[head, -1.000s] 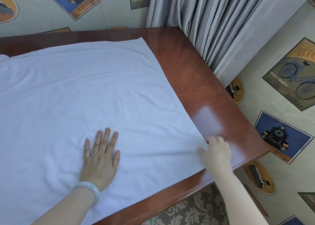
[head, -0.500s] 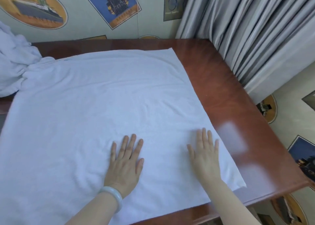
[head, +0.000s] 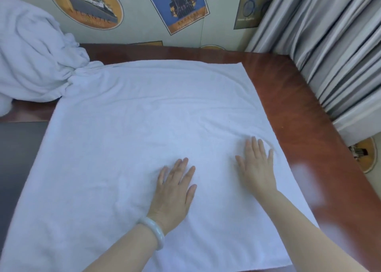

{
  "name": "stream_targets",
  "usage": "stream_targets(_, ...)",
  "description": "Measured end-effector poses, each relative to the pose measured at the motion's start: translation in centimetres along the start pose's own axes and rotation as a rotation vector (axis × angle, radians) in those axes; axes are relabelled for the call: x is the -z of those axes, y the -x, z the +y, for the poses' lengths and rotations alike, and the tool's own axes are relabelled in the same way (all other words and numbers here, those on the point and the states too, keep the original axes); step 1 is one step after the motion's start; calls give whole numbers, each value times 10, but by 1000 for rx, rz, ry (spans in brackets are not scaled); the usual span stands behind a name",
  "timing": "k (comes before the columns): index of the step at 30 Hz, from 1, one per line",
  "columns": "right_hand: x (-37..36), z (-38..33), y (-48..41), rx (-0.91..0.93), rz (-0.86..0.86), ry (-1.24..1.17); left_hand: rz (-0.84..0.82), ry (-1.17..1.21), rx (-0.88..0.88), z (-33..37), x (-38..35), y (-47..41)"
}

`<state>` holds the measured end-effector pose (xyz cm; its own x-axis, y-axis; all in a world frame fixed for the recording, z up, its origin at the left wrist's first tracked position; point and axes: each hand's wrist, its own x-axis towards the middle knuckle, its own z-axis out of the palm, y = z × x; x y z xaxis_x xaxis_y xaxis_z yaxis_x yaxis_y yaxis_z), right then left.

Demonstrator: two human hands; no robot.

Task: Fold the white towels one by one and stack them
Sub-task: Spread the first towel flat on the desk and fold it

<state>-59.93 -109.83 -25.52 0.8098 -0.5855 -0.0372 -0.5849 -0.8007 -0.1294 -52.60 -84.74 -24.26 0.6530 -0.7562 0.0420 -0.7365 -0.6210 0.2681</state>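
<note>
A large white towel (head: pixel 144 117) lies spread flat over the reddish wooden table (head: pixel 292 110), its left part hanging past the table's left edge. My left hand (head: pixel 175 191), with a pale bangle on the wrist, presses flat on the towel near its front middle, fingers straight. My right hand (head: pixel 256 166) lies flat on the towel close to its right edge, fingers straight and pointing away from me. A crumpled heap of white towels (head: pixel 35 61) sits at the back left, touching the spread towel's far left corner.
Grey curtains (head: pixel 334 44) hang along the table's right side. A wall with ship, train and bicycle pictures (head: pixel 177 5) backs the table. A dark grey surface (head: pixel 18 154) shows left of the table. Bare wood runs along the table's right side.
My right hand let go of the towel's near right corner, moved onto the towel and slid forward, flat. The camera swung left and up, bringing the towel heap into view.
</note>
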Motion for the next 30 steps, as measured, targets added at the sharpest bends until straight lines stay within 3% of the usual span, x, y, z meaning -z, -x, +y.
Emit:
stream_targets(2,1,-46,5,199,49,-49,58,-14,49,-20,10,-26)
stream_targets(6,-18,-120,2,459,-74,-83,-96,-117,280,-70,11,-68)
stream_targets(10,-27,-78,-42,431,-114,-10,-105,-219,299,-87,-4,-64)
stream_targets(15,-9,45,-68,22,-17,2,-99,-224,303,-89,-8,-66)
stream_targets(18,-3,40,-72,-129,-10,55,-95,-211,303,-89,-8,-66)
stream_targets(20,0,-8,-75,-15,111,49,-93,-201,300,-87,-5,-66)
stream_targets(22,-7,-74,-75,280,169,4,-106,-197,299,-86,-3,-67)
stream_targets(25,-22,-151,-77,551,-70,-82,-97,-202,296,-87,-4,-65)
stream_targets(27,-26,-148,-95,524,-126,-52,-95,-200,296,-87,-4,-65)
stream_targets(30,-23,-83,-128,305,-54,13,-97,-187,285,-89,-4,-65)
